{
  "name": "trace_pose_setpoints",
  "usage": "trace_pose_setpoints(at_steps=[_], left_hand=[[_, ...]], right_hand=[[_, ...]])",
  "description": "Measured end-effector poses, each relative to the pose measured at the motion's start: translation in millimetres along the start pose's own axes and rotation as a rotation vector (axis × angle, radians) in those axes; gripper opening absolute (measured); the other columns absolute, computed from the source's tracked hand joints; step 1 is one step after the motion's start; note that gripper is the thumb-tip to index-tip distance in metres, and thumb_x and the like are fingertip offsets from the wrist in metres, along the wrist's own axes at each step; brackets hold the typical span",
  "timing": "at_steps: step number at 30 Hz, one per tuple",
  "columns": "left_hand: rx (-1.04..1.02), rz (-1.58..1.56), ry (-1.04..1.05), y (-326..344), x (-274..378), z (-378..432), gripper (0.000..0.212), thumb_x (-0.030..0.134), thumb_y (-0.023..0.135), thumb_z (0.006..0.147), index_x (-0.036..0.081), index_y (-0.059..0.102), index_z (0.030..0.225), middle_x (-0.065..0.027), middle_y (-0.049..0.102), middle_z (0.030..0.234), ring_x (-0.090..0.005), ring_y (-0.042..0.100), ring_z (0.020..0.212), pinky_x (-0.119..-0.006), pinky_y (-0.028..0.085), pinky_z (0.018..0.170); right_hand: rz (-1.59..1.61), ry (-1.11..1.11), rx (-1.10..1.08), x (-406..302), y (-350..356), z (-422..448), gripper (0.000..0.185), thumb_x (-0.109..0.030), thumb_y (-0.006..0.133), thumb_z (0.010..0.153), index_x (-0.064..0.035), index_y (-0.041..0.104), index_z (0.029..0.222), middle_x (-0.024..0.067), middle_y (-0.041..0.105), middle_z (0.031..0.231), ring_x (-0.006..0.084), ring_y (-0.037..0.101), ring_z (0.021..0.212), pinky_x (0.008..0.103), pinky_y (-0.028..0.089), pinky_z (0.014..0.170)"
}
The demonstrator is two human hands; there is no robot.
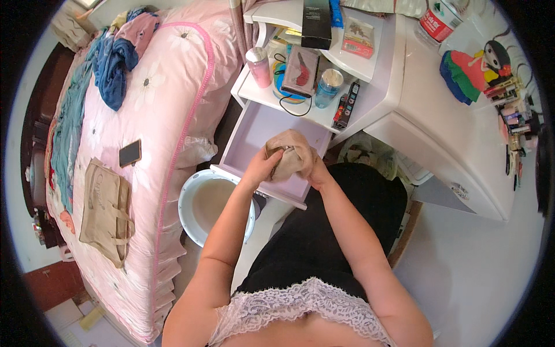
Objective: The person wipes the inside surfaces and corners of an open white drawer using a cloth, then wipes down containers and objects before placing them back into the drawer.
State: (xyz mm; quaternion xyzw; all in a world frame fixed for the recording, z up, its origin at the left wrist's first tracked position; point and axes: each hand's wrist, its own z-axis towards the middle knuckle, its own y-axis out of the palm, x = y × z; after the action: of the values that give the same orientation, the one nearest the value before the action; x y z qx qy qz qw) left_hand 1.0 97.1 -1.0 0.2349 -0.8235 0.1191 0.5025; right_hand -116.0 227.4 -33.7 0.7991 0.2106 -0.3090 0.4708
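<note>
Both my hands grip a beige cloth (289,162), bunched and folded over on itself. My left hand (261,165) has its thumb on the near fold of the cloth. At the other side, my right hand (319,171) is partly covered by it, so its fingers are mostly hidden. Below the cloth is a pulled-out white drawer (249,136) with a pale lilac inside. Beside the drawer's front corner stands a light blue basin (185,204) of cloudy water (211,199), partly behind my left forearm.
A pink floral bed (147,126) on the left bears a phone (130,153), a beige tote bag (104,208) and clothes (113,65). Above the drawer, a shelf holds a pink bottle (259,69), a blue jar (328,89) and boxes. A white dresser top (442,117) with cosmetics is at right.
</note>
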Motion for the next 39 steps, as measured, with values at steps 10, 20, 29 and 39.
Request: trace_pose_setpoints(at_steps=[10, 20, 29, 39], left_hand=[[0.558, 0.830, 0.901, 48, 85, 39, 0.054, 0.024, 0.068, 0.073, 0.002, 0.046, 0.118, -0.0158, 0.051, 0.113, -0.0340, 0.045, 0.107, -0.042, 0.037, 0.090], [0.775, 1.015, 0.902, 100, 117, 101, 0.068, 0.043, 0.075, 0.061, 0.005, 0.052, 0.113, -0.0106, 0.059, 0.104, -0.0268, 0.045, 0.107, -0.043, 0.028, 0.087], [0.731, 0.818, 0.950, 90, 114, 70, 0.064, 0.038, 0.079, 0.056, 0.005, 0.057, 0.105, -0.0123, 0.057, 0.098, -0.0290, 0.046, 0.102, -0.042, 0.031, 0.086], [0.383, -0.286, 0.521, 21, 52, -15, 0.034, 0.011, 0.064, 0.082, 0.001, 0.050, 0.111, -0.0052, 0.055, 0.105, -0.0120, 0.050, 0.097, -0.026, 0.036, 0.088]], right_hand=[[0.333, -0.029, -0.046, 15, -12, 0, 0.039, -0.034, 0.044, 0.093, -0.0115, 0.046, 0.124, 0.0068, 0.054, 0.118, 0.0195, 0.056, 0.101, 0.0334, 0.044, 0.089], [0.341, -0.001, 0.064, 36, -33, 2, 0.030, -0.025, 0.043, 0.094, -0.0135, 0.045, 0.122, -0.0005, 0.051, 0.112, 0.0113, 0.051, 0.093, 0.0256, 0.043, 0.081], [0.250, -0.047, -0.043, 33, -27, 0, 0.035, -0.031, 0.047, 0.093, -0.0129, 0.045, 0.123, 0.0031, 0.054, 0.111, 0.0136, 0.054, 0.098, 0.0254, 0.043, 0.085], [0.615, -0.142, -0.129, 27, -18, 7, 0.038, -0.033, 0.047, 0.091, -0.0093, 0.045, 0.121, 0.0055, 0.051, 0.117, 0.0172, 0.051, 0.107, 0.0340, 0.041, 0.093]])
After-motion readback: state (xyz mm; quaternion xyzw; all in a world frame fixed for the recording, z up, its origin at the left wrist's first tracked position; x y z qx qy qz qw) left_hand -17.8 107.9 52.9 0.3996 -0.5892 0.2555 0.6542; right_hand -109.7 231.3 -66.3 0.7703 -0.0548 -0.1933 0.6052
